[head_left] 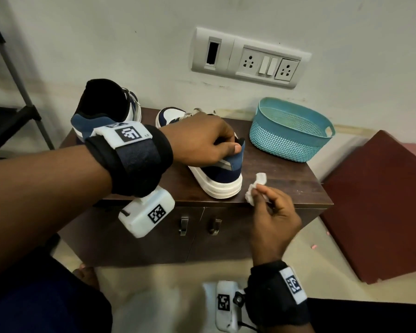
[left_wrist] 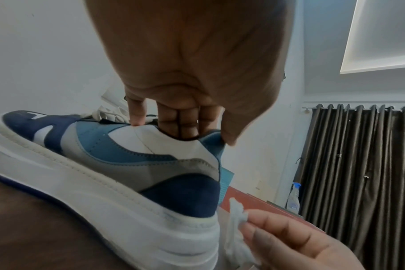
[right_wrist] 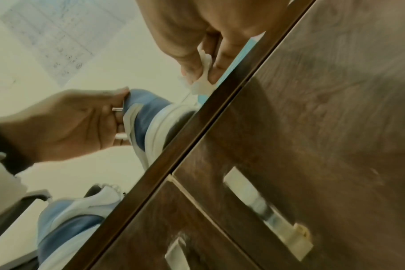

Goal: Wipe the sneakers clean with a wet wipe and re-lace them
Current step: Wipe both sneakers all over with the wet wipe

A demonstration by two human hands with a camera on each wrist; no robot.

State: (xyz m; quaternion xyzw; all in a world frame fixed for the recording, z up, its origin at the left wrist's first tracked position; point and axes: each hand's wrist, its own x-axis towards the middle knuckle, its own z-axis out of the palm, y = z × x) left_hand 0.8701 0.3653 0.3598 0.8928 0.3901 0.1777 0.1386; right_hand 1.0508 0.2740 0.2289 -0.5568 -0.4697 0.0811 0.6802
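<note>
The left hand point(head_left: 202, 140) is gripping the nearer blue, grey and white low-top sneaker with the thick white sole point(head_left: 222, 175) at its collar: the fingers point(left_wrist: 178, 122) are curling down into the shoe opening and the thumb is pressing against the outside of the heel. The sneaker is resting on the dark brown wooden cabinet top point(head_left: 286, 181), heel toward the person and close to the front edge. The right hand point(head_left: 273, 210) is pinching a crumpled white wet wipe point(head_left: 256, 186) between thumb and fingertips, just beside the heel; whether the wipe is touching the sole cannot be determined. The second matching sneaker point(head_left: 101, 111) is standing at the back left of the cabinet top, partly behind the left wrist. A teal perforated plastic basket point(head_left: 288, 131) is sitting at the back right, near the wall.

Probable step: wiping of the heel and sole area; laces point(left_wrist: 109, 113) are visible at the front of the held sneaker, but their condition is unclear.

Hazards from this position:
- The heel is lying close to the front edge. A firm wiping stroke toward the person could be pushing the sneaker off if the collar grip is loosening.
- The wipe is bunched into a small wad, so the contact area is small and marks could be smearing rather than lifting.
- A wide forearm movement could be knocking the second sneaker off the rear corner.
</note>
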